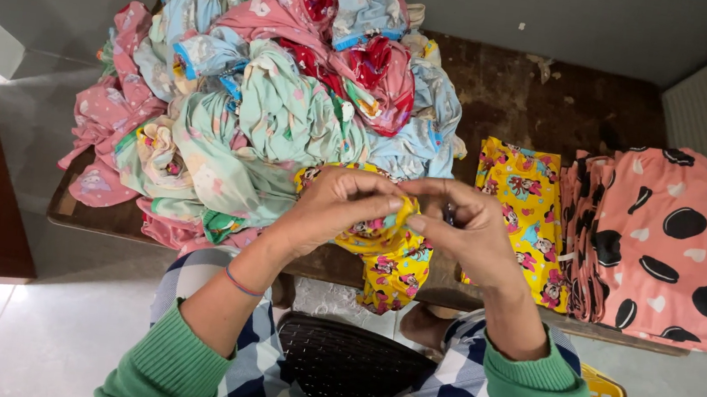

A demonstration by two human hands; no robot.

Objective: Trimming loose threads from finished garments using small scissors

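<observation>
Dark wooden tabletop (pixel 548 96) below me: my left hand (pixel 331 205) and right hand (pixel 464 228) both pinch the yellow cartoon-print garment (pixel 391 259), fingers clamped together, cloth hanging toward me between them.

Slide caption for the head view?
Both hands, left hand and right hand, grip a yellow cartoon-print garment beside heaped clothes.

Left hand (pixel 331 205) and right hand (pixel 464 228) gripping yellow garment (pixel 391 259), clothes pile (pixel 268 93) behind
</observation>
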